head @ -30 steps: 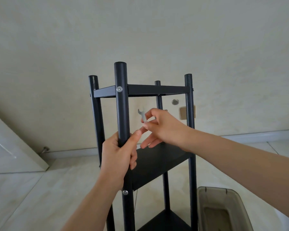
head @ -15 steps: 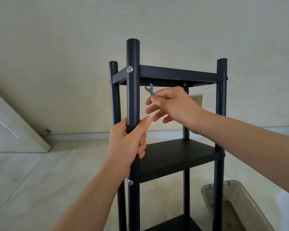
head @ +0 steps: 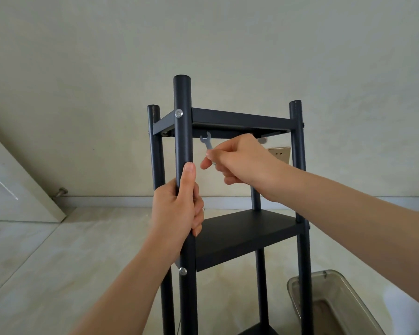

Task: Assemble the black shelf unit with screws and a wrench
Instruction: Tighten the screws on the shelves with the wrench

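Pinching the shank of a small silver wrench [head: 208, 144] between thumb and curled fingers, the right hand [head: 240, 163] reaches in between the posts, just under the top shelf [head: 240, 118]. The wrench's open jaw points up, close below the dark underside of that shelf and just right of the front post [head: 183, 131]. The left hand's [head: 178, 209] grip is wrapped round this front post, thumb lying straight up along it, fingers curled behind, between the top shelf and the middle shelf [head: 247, 234].

The black shelf unit [head: 298, 189] stands upright on the pale tiled floor [head: 58, 262], near a cream wall [head: 203, 44]. A silver screw [head: 178, 113] sits in the front post at the level of the top shelf, and another screw [head: 182, 271] sits lower, at the corner of the middle shelf. A further shelf shows at the bottom edge of the view.

Behind the unit a beige wall socket [head: 279, 154] shows between the right-hand posts. A clear plastic box [head: 329, 303] lies on the floor at the lower right. A white door [head: 15, 189] leans into the view at left, with a doorstop [head: 61, 191] by the skirting.
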